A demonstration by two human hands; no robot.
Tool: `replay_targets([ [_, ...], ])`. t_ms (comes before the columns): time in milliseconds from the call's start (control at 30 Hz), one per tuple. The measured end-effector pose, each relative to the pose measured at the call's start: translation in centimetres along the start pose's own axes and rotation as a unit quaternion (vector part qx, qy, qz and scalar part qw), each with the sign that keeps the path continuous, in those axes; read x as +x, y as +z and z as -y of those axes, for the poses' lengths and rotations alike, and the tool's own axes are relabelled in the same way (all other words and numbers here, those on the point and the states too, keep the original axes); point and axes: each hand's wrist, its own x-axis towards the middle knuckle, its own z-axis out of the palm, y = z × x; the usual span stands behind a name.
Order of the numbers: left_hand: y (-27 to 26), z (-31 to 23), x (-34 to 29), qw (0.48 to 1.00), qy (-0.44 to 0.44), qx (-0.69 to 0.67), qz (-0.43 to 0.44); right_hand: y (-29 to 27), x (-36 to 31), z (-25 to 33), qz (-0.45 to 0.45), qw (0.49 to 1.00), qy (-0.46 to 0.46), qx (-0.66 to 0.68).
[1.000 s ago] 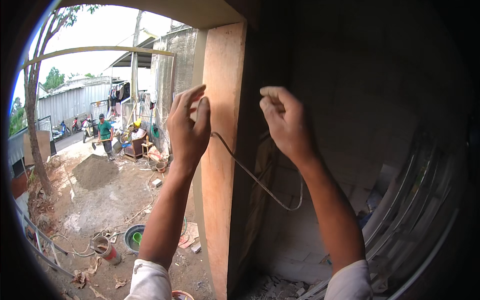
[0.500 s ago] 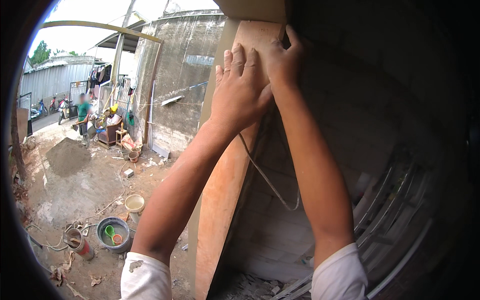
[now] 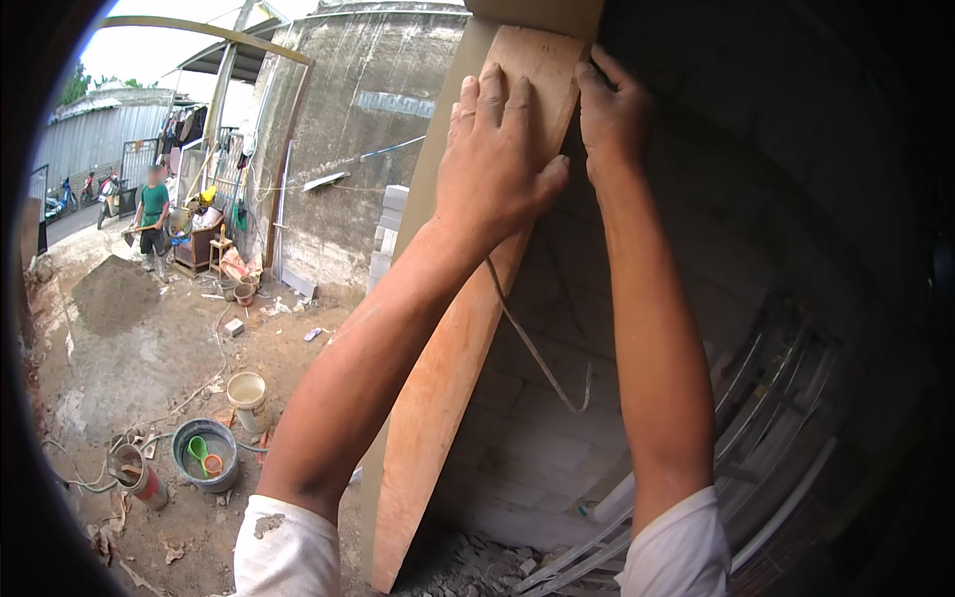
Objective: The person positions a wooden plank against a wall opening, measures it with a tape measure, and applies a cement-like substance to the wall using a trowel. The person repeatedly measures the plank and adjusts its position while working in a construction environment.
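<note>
A long plywood board [image 3: 448,383] leans up along a grey-brown post face [image 3: 453,129], its top end just under an overhanging beam [image 3: 542,12]. My left hand [image 3: 497,164] lies flat on the upper part of the board, fingers spread, thumb out past its right edge. Close to the board's upper right edge is my right hand [image 3: 619,114], fingers bent and drawn together. Whatever it pinches there is too dark to make out. Below my hands, a thin bent rod [image 3: 532,353] with a hooked end hangs to the board's right.
Lower left are a dark tub [image 3: 181,463] holding a green scoop [image 3: 198,449], and a pale bucket [image 3: 247,393]. A person [image 3: 151,214] stands by a sand heap [image 3: 114,294]. Rubble [image 3: 468,567] and long metal lengths [image 3: 736,428] lie on the dark right side.
My right hand has come slightly away from the board's face to its right edge, fingers drawn in. My left hand stays flat on the board. The whole view has shifted a little.
</note>
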Motion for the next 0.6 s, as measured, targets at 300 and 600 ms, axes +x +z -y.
replay_targets([
  [300,0.8,-1.0,0.7,0.995,-0.023,0.086,-0.035,-3.2,0.1,1.3,0.047,0.979,0.110,0.168],
  [600,2.2,-0.1,1.3,0.993,0.025,0.068,-0.098,-4.7,1.5,-0.5,0.228,0.913,0.203,0.270],
])
